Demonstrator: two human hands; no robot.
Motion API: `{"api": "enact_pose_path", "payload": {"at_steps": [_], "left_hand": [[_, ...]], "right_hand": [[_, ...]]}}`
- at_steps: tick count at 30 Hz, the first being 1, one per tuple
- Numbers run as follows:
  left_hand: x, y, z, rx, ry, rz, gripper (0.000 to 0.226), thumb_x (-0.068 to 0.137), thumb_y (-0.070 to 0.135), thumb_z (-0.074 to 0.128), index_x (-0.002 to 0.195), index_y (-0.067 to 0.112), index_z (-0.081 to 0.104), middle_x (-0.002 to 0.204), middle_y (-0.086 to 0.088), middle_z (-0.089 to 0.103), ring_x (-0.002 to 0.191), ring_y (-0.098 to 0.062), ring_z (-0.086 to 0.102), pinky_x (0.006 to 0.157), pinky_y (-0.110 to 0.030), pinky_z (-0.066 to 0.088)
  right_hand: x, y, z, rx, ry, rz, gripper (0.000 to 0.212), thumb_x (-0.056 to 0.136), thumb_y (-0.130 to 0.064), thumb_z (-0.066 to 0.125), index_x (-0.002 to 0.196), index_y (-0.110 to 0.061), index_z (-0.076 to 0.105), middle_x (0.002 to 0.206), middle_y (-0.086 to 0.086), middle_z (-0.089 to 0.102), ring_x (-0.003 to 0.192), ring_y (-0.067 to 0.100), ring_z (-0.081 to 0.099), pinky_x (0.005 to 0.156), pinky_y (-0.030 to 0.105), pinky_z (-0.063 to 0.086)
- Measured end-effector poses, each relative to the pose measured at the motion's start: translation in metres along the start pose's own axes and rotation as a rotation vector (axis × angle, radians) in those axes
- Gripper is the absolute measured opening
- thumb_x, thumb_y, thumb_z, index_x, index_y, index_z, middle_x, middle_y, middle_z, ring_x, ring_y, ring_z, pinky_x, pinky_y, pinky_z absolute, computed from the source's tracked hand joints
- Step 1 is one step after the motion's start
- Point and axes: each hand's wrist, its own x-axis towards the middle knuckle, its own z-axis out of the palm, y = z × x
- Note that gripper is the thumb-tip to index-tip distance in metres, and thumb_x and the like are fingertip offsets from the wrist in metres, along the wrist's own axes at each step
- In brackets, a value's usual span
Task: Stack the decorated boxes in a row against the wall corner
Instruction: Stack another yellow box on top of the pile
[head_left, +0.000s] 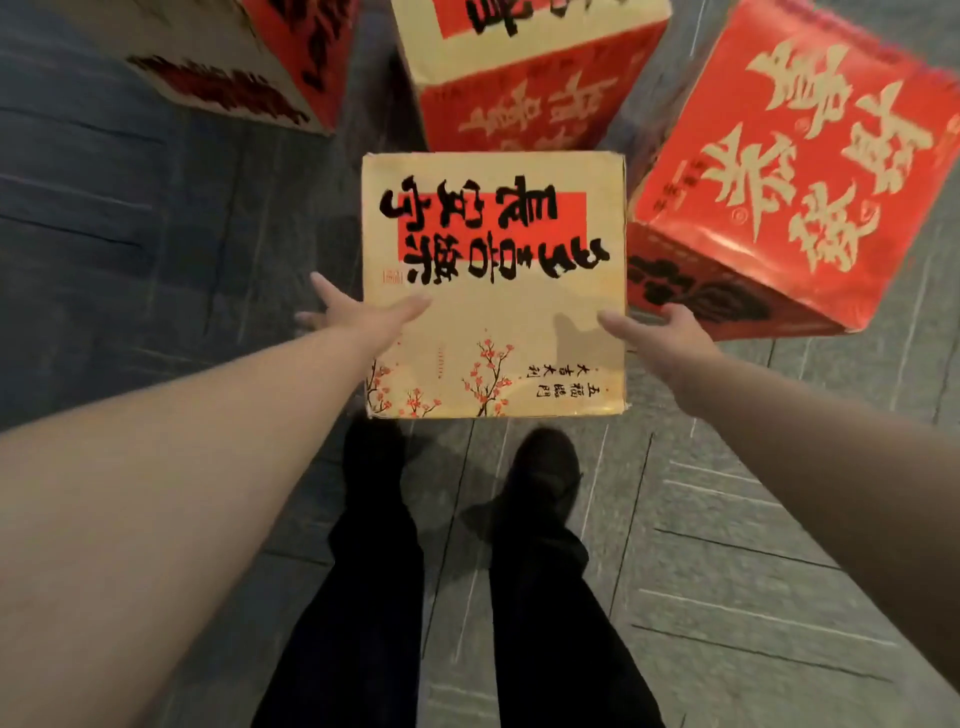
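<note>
Head camera looks straight down on a cream box (493, 322), seen top-on between the person's two outstretched arms. Its lid carries black brush lettering over a red rectangle, with red plum blossom along the near edge. Whether it rests on the floor (156, 208) or is lifted off it, I cannot tell.

The left hand (363, 319) lies against the box's left edge, spread wide: the thumb rests flat on the lid and the fingers reach out straight beside the box, curled round nothing. The right hand (670, 338) grips the right edge, with the thumb laid on the lid and the fingers bent down over the side, where they are hidden.

Three more decorated boxes stand beyond it on the grey tiled floor. A red box (795, 171) with pale lettering sits just beside the cream box's far right corner, turned at an angle to it. A middle box (530, 78), cream on top and red on its side, stands just past the far edge. A left box (223, 57) sits well apart at the far left, partly cut off.

Black trousers (374, 571) and a dark shoe (545, 467) show below the near edge.
</note>
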Motion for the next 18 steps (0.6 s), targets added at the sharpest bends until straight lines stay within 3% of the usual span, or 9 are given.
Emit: {"api": "enact_pose_path", "payload": {"at_steps": [2, 3, 5, 6, 9, 11, 15, 18], "left_hand": [[0.037, -0.007, 0.010, -0.218, -0.059, -0.048, 0.134, 0.055, 0.067, 0.080, 0.155, 0.026, 0.002, 0.157, -0.014, 0.027, 0.138, -0.039, 0.037, 0.107, -0.062, 0.035], [0.047, -0.011, 0.014, -0.318, -0.139, -0.076, 0.126, 0.052, 0.068, 0.081, 0.152, 0.022, 0.021, 0.147, -0.013, 0.046, 0.126, -0.037, 0.052, 0.101, -0.062, 0.042], [0.056, -0.020, 0.018, -0.418, -0.308, -0.090, 0.099, 0.050, 0.071, 0.079, 0.130, 0.018, 0.054, 0.117, -0.008, 0.070, 0.101, -0.033, 0.068, 0.093, -0.058, 0.049], [0.053, -0.022, 0.018, -0.445, -0.352, -0.077, 0.085, 0.055, 0.070, 0.076, 0.121, 0.019, 0.060, 0.108, -0.005, 0.074, 0.097, -0.031, 0.069, 0.092, -0.056, 0.050], [0.032, -0.020, 0.002, -0.483, -0.381, -0.066, 0.078, 0.060, 0.069, 0.074, 0.118, 0.018, 0.064, 0.106, -0.004, 0.075, 0.099, -0.031, 0.069, 0.096, -0.056, 0.048], [0.007, -0.012, -0.025, -0.499, -0.377, -0.080, 0.082, 0.056, 0.068, 0.077, 0.117, 0.015, 0.065, 0.106, -0.007, 0.074, 0.099, -0.032, 0.069, 0.097, -0.058, 0.047], [-0.077, 0.025, -0.106, -0.475, -0.374, -0.066, 0.056, 0.076, 0.055, 0.072, 0.111, 0.011, 0.066, 0.100, -0.013, 0.075, 0.095, -0.035, 0.069, 0.092, -0.057, 0.049], [-0.166, 0.068, -0.182, -0.471, -0.372, 0.039, 0.049, 0.081, 0.053, 0.069, 0.107, 0.011, 0.067, 0.097, -0.013, 0.075, 0.094, -0.035, 0.069, 0.092, -0.055, 0.049]], "right_hand": [[0.032, 0.002, 0.017, 0.067, 0.003, 0.065, 0.119, 0.060, -0.068, 0.078, 0.153, -0.017, 0.025, 0.153, 0.011, 0.039, 0.135, 0.036, 0.043, 0.110, 0.055, 0.036], [0.044, 0.004, 0.025, 0.111, -0.020, 0.099, 0.120, 0.053, -0.070, 0.080, 0.149, -0.017, 0.034, 0.147, 0.010, 0.047, 0.128, 0.035, 0.050, 0.106, 0.054, 0.041], [0.053, 0.007, 0.041, 0.200, -0.073, 0.117, 0.086, 0.069, -0.058, 0.078, 0.136, -0.012, 0.050, 0.131, 0.009, 0.060, 0.116, 0.032, 0.059, 0.097, 0.042, 0.048], [0.051, 0.006, 0.045, 0.213, -0.070, 0.108, 0.068, 0.079, -0.050, 0.074, 0.130, -0.011, 0.054, 0.124, 0.007, 0.063, 0.112, 0.029, 0.060, 0.091, 0.038, 0.048], [0.033, 0.001, 0.043, 0.244, -0.027, 0.131, 0.048, 0.085, -0.043, 0.071, 0.119, -0.013, 0.055, 0.114, 0.004, 0.064, 0.105, 0.027, 0.061, 0.095, 0.041, 0.048], [0.002, -0.013, 0.030, 0.252, -0.059, 0.145, 0.053, 0.083, -0.044, 0.071, 0.120, -0.010, 0.055, 0.114, 0.007, 0.066, 0.103, 0.029, 0.063, 0.098, 0.046, 0.049], [-0.091, -0.060, -0.014, 0.283, -0.097, 0.132, 0.058, 0.085, -0.046, 0.069, 0.123, -0.005, 0.056, 0.110, 0.012, 0.067, 0.099, 0.032, 0.064, 0.089, 0.044, 0.051], [-0.191, -0.110, -0.071, 0.318, -0.067, 0.054, 0.065, 0.085, -0.050, 0.068, 0.126, -0.001, 0.053, 0.115, 0.011, 0.064, 0.106, 0.033, 0.062, 0.099, 0.045, 0.049]]}}
